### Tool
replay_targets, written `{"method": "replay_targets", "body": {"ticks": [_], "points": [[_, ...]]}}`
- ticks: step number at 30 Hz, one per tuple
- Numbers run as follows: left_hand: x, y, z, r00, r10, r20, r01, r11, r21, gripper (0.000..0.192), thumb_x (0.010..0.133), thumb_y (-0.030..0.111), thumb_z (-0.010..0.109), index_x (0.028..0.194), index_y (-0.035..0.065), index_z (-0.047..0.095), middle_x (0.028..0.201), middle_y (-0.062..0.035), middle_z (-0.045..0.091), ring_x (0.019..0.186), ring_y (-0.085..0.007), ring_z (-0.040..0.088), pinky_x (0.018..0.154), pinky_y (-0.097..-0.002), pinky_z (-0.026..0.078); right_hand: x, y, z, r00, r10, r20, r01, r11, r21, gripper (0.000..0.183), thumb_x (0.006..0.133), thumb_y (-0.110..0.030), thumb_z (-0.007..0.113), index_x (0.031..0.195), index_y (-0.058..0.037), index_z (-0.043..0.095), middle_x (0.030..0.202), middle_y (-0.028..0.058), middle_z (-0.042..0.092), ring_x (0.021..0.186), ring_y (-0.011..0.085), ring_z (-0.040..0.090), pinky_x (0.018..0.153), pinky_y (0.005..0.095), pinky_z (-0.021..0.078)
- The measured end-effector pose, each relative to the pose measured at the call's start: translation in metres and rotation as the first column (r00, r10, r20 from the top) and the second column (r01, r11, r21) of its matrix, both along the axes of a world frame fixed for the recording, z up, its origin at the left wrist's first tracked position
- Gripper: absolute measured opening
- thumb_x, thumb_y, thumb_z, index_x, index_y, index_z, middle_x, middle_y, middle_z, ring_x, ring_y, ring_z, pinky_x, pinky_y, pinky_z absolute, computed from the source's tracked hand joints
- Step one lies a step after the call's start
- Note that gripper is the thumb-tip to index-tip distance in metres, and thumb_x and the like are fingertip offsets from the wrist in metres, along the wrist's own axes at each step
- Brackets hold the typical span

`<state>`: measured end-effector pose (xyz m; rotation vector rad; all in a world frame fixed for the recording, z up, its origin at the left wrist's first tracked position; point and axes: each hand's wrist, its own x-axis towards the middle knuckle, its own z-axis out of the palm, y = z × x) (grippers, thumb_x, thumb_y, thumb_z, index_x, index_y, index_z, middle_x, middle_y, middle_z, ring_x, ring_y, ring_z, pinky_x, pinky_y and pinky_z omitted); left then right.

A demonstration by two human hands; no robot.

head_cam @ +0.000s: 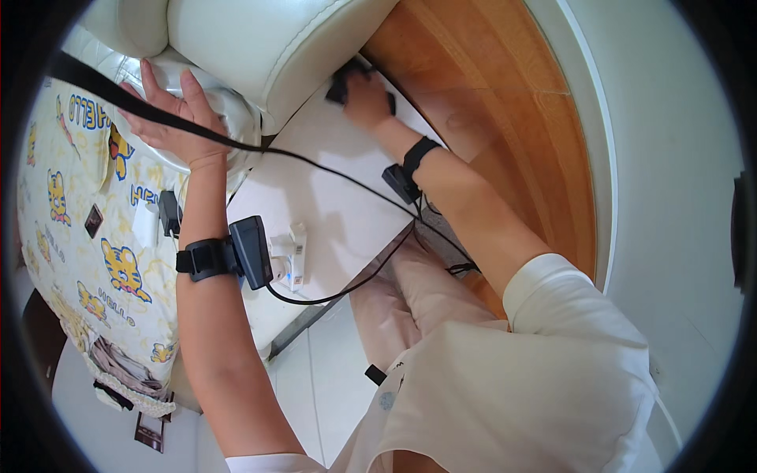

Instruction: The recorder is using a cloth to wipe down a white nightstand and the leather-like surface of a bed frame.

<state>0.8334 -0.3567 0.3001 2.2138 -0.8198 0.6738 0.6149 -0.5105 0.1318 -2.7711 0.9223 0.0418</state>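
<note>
My left hand (177,121) is raised at the upper left, fingers spread and nothing held, over the padded edge of the white leather headboard (219,47); a black strap crosses in front of it. At the far end of the white tabletop (331,159), beside the headboard, my right hand (368,97) presses down on a dark cloth (338,88), with its fingers partly blurred. Whether they grip it is hard to see. A white power strip (297,257) with a plug in it lies at the tabletop's near left part. Each wrist wears a black strapped device.
On the left is a bed with a tiger-print sheet (77,248), holding a phone (93,221), a black adapter (170,213) and a white roll (145,223). A black cable (355,186) runs across the view between my arms. Wooden panelling (502,118) curves along the right side.
</note>
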Motion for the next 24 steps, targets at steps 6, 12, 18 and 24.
{"method": "replay_targets", "body": {"ticks": [6, 12, 18, 24], "points": [[-0.005, -0.001, 0.007, 0.999, -0.026, -0.042, 0.027, 0.999, 0.03, 0.063, 0.094, 0.05, 0.046, 0.142, 0.009, 0.043, 0.15, -0.0229, 0.029, 0.138, -0.0398, 0.022, 0.113, -0.0496, 0.014, -0.027, 0.063, 0.024, 0.869, 0.493, -0.035, -0.44, 0.804, 0.399, 0.05, 0.086, -0.008, 0.048, 0.136, -0.0111, 0.048, 0.138, 0.0165, 0.047, 0.127, 0.0392, 0.044, 0.107, 0.0474, 0.0372], [0.008, 0.006, -0.007, 1.0, 0.014, 0.003, -0.014, 1.0, 0.01, 0.064, 0.091, 0.054, 0.048, 0.143, 0.0163, 0.044, 0.149, -0.0248, 0.031, 0.137, -0.0426, 0.024, 0.111, -0.0537, 0.017, -0.015, -0.013, 0.028, 0.952, 0.287, -0.108, -0.278, 0.956, 0.092, 0.057, 0.083, -0.025, 0.061, 0.135, -0.0054, 0.048, 0.141, 0.0104, 0.046, 0.126, 0.0342, 0.043, 0.103, 0.0437, 0.0398], [-0.002, 0.002, 0.009, 0.999, -0.02, -0.046, 0.02, 1.0, -0.002, 0.063, 0.092, 0.052, 0.048, 0.142, 0.0139, 0.044, 0.147, -0.0269, 0.033, 0.136, -0.0447, 0.027, 0.113, -0.0527, 0.015, -0.083, -0.007, 0.015, 0.99, 0.023, -0.136, -0.022, 1.0, 0.008, 0.067, 0.079, -0.024, 0.065, 0.139, -0.0027, 0.044, 0.148, 0.0092, 0.039, 0.123, 0.0319, 0.042, 0.103, 0.0417, 0.0397], [-0.009, 0.005, 0.014, 0.998, 0.055, -0.034, -0.048, 0.983, 0.176, 0.069, 0.095, 0.048, 0.045, 0.144, 0.0005, 0.033, 0.149, -0.027, 0.028, 0.139, -0.0416, 0.024, 0.114, -0.0534, 0.013, -0.098, 0.014, 0.009, 0.982, -0.115, -0.151, 0.118, 0.993, 0.014, 0.073, 0.077, -0.025, 0.068, 0.141, -0.0052, 0.042, 0.151, 0.0079, 0.036, 0.125, 0.0353, 0.039, 0.105, 0.0471, 0.0358]]}}
